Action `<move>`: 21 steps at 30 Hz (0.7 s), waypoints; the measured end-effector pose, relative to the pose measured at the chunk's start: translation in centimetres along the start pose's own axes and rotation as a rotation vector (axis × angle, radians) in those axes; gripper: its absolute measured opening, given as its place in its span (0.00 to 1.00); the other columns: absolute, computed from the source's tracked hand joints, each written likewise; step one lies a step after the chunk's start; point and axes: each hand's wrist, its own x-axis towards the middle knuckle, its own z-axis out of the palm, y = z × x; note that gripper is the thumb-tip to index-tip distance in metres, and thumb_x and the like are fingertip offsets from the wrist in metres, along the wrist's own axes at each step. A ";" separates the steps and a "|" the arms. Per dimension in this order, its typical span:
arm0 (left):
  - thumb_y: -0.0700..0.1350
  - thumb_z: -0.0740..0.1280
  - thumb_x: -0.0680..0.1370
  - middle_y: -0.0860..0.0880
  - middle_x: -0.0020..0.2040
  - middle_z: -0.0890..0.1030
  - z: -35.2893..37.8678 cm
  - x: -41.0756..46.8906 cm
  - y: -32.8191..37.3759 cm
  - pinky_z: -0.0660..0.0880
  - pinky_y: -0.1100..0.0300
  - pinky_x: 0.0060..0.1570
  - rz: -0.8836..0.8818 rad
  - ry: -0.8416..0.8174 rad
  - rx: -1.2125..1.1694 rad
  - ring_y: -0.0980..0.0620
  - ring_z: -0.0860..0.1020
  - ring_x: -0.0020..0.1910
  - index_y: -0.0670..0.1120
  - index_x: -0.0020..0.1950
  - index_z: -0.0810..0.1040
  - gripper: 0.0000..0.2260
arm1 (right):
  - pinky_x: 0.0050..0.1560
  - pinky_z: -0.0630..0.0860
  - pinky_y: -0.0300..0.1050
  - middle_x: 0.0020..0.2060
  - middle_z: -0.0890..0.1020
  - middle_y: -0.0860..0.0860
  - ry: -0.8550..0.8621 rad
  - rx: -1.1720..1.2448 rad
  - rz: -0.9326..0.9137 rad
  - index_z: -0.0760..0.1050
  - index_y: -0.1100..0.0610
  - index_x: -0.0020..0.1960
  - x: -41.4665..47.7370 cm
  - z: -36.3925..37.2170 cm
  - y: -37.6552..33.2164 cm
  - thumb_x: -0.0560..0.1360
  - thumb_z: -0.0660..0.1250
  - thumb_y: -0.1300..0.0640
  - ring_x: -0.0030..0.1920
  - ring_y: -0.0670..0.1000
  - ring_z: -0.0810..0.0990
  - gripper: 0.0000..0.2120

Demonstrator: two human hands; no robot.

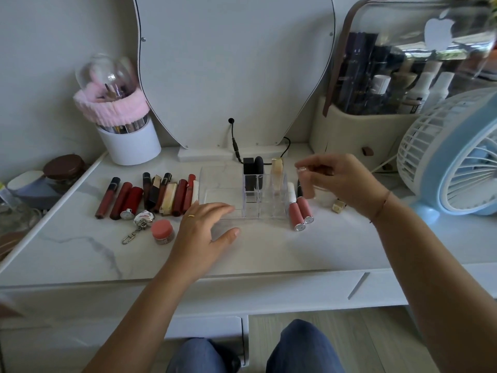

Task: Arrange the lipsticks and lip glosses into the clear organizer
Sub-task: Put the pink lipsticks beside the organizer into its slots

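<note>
While the left hand (pixel 207 224) lies open on the front edge of the clear organizer (pixel 271 203), the right hand (pixel 341 181) pinches a pink lip gloss (pixel 306 184) just beside it, above the table (pixel 269 254). Next, probably: stand it in 1 empty slot.

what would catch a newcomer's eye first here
The clear acrylic organizer sits mid-way along the white marble-look tabletop, with two black lipsticks standing in its back slots. Left of it lies a row of red and dark lip tubes. The right hand pinches a pale pink tube above the organizer's right side, and the left hand lies open at its front.
</note>
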 end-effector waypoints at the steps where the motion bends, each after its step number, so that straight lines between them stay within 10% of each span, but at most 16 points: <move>1: 0.48 0.71 0.72 0.59 0.58 0.73 0.0 0.0 0.0 0.62 0.43 0.68 -0.001 0.001 0.000 0.59 0.68 0.59 0.49 0.62 0.77 0.18 | 0.52 0.78 0.37 0.44 0.84 0.49 0.019 0.043 -0.025 0.80 0.53 0.55 0.1 0.7 -0.8 0.73 0.68 0.58 0.46 0.47 0.83 0.11; 21: 0.49 0.71 0.73 0.53 0.60 0.77 0.3 0.0 -0.5 0.54 0.56 0.70 0.025 0.038 0.012 0.60 0.68 0.60 0.49 0.62 0.77 0.18 | 0.41 0.72 0.26 0.39 0.82 0.44 0.146 -0.040 -0.079 0.81 0.52 0.50 2.0 7.9 -2.3 0.68 0.72 0.56 0.38 0.40 0.78 0.10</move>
